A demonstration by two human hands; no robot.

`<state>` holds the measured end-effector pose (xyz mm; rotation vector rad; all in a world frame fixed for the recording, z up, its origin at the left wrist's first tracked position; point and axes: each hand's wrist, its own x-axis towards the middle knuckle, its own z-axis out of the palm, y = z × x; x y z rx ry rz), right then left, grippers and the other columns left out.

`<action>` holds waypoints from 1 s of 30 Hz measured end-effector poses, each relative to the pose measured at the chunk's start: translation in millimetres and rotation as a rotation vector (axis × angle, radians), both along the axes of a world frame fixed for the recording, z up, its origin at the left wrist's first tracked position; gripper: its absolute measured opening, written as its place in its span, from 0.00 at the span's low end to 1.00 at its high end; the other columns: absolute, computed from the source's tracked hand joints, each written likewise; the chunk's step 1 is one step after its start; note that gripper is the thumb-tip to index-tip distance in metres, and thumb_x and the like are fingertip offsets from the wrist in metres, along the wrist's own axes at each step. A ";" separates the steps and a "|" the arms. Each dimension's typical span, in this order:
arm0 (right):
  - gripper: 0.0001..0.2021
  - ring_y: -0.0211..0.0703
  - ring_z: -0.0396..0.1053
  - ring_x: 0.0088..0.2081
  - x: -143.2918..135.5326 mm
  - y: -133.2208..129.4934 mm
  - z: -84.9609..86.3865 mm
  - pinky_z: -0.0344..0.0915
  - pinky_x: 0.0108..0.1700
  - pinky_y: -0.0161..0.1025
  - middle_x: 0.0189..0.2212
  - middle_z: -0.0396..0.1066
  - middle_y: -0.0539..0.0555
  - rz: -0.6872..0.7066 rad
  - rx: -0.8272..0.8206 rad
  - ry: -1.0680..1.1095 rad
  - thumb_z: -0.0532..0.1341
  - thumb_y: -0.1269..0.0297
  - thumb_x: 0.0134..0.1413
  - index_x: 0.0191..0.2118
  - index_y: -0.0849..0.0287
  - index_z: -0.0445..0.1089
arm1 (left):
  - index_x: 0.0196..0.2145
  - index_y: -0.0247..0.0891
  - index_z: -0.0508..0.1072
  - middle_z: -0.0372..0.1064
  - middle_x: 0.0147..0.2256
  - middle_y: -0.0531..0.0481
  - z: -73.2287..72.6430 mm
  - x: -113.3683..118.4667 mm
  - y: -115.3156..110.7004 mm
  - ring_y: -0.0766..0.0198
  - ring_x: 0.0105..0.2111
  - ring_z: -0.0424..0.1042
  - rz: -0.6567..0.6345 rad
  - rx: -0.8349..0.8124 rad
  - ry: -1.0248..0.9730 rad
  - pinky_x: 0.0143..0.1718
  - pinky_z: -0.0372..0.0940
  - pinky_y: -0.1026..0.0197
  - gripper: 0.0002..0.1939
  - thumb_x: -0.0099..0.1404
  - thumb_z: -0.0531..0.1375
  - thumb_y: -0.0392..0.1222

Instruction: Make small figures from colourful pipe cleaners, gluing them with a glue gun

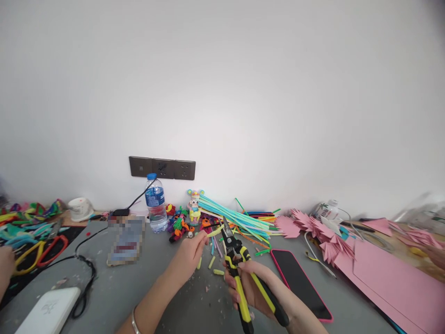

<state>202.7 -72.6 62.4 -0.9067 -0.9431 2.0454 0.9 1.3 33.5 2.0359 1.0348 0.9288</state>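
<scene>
My left hand (191,253) pinches a short pale yellow pipe cleaner piece (215,231) between thumb and fingers. My right hand (248,283) is wrapped round black-and-yellow pliers (239,273), whose pointed jaws rise close to the right end of that piece. Below the hands' gap, short yellow-green cut pieces (219,272) lie on the grey table (139,292). Behind the pliers is a bundle of light blue and green pipe cleaners (239,217). A small figurine (194,208) stands beside colourful fuzzy pieces (179,225).
A water bottle (156,204) stands near the wall. Left are a blurred phone (127,241), a white power bank (50,311), cables and scissors (31,257). Right are a pink-edged phone (302,285) and pink paper (392,283). Other people's hands show at both edges.
</scene>
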 end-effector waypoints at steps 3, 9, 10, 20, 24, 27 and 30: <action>0.14 0.36 0.63 0.22 -4.4 -0.5 -12.0 0.65 0.29 0.37 0.25 0.63 0.49 -0.040 0.039 0.076 0.60 0.54 0.48 0.33 0.59 0.64 | 0.32 0.40 0.63 0.48 0.19 0.59 1.0 -0.3 -0.2 0.66 0.19 0.54 0.001 -0.007 0.013 0.24 0.46 0.65 0.17 0.71 0.42 0.49; 0.14 0.30 0.53 0.16 -1.6 1.7 -14.8 0.58 0.22 0.33 0.21 0.58 0.44 -0.268 0.122 0.018 0.63 0.53 0.49 0.32 0.57 0.60 | 0.31 0.40 0.63 0.48 0.19 0.59 3.8 -3.6 1.7 0.66 0.18 0.52 0.019 -0.018 -0.002 0.25 0.46 0.63 0.19 0.71 0.41 0.52; 0.15 0.31 0.53 0.17 3.1 3.0 -12.5 0.58 0.23 0.33 0.22 0.58 0.44 -0.298 0.145 -0.030 0.62 0.52 0.50 0.31 0.57 0.60 | 0.31 0.40 0.62 0.47 0.19 0.59 3.6 -4.0 2.3 0.66 0.18 0.52 0.034 -0.033 -0.020 0.25 0.46 0.63 0.19 0.71 0.41 0.52; 0.17 0.52 0.71 0.40 43.3 22.9 -31.1 0.62 0.41 0.42 0.39 0.70 0.60 -0.277 0.402 -1.376 0.56 0.60 0.53 0.47 0.60 0.55 | 0.31 0.42 0.56 0.49 0.19 0.64 -11.6 5.8 10.2 0.73 0.15 0.41 -0.080 -0.607 -0.554 0.17 0.44 0.69 0.18 0.64 0.52 0.59; 0.19 0.57 0.70 0.48 33.4 26.8 -51.1 0.62 0.45 0.43 0.47 0.67 0.67 -0.248 0.486 -1.615 0.56 0.66 0.54 0.51 0.64 0.57 | 0.33 0.40 0.58 0.53 0.22 0.62 -2.8 7.0 4.9 0.75 0.17 0.47 -0.065 -0.673 -0.608 0.19 0.50 0.70 0.15 0.64 0.54 0.55; 0.17 0.61 0.65 0.52 27.5 30.5 -53.1 0.59 0.51 0.47 0.48 0.65 0.67 -0.374 0.623 -1.741 0.58 0.67 0.52 0.49 0.63 0.63 | 0.35 0.40 0.61 0.57 0.25 0.59 0.7 7.8 2.5 0.74 0.19 0.52 -0.049 -0.695 -0.595 0.20 0.52 0.70 0.13 0.63 0.56 0.52; 0.14 0.58 0.66 0.47 18.3 39.2 -41.8 0.60 0.50 0.48 0.44 0.67 0.64 -0.477 0.791 -1.532 0.56 0.63 0.56 0.46 0.62 0.67 | 0.37 0.39 0.62 0.59 0.26 0.58 -2.2 8.7 3.8 0.74 0.20 0.51 -0.058 -0.680 -0.583 0.19 0.48 0.70 0.13 0.62 0.57 0.51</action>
